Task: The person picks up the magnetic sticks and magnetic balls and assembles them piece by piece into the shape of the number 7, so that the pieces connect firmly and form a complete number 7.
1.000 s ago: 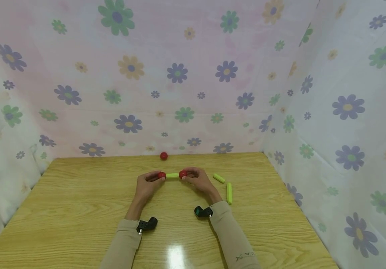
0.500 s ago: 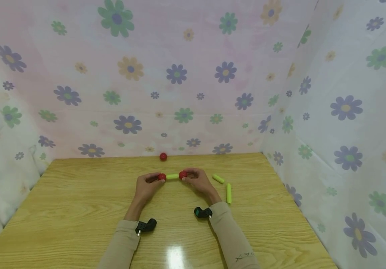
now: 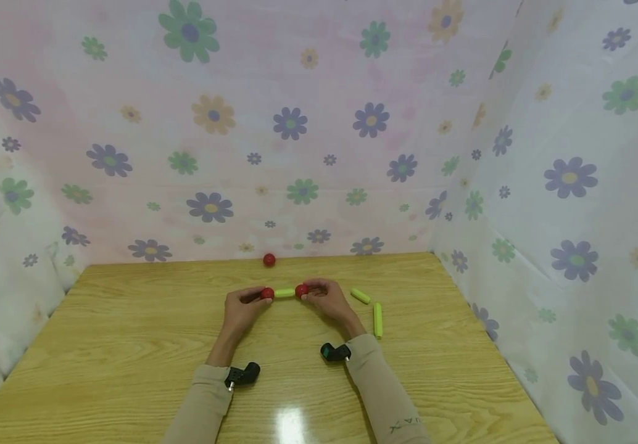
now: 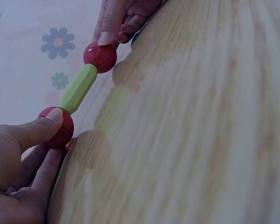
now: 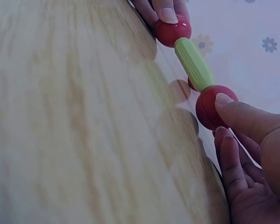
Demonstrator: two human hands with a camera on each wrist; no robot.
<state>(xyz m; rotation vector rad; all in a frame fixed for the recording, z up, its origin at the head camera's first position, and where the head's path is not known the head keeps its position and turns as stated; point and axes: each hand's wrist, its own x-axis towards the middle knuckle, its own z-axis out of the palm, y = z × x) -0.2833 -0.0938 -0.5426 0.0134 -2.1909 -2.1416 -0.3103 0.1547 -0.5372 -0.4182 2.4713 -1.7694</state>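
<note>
A short yellow-green ribbed rod [image 3: 284, 293] links two red balls, one at each end, like a small dumbbell. My left hand [image 3: 243, 309] pinches the left red ball [image 4: 58, 130] between thumb and fingers. The right red ball [image 5: 210, 106] is pinched the same way by my right hand [image 3: 327, 301]. In both wrist views the rod's ends meet the balls; whether they are fixed there I cannot tell. The piece is just over the wooden table [image 3: 147, 345], and its reflection shows on the surface.
Another red ball [image 3: 269, 260] lies at the table's back edge, by the flowered cloth wall [image 3: 274, 185]. Right of my right hand are a short yellow-green rod [image 3: 360, 296] and a longer one [image 3: 377, 320].
Both hands keep their pinch on the two balls, with the rod between them. The whole head view has shifted slightly; the loose ball and rods stay put on the table.
</note>
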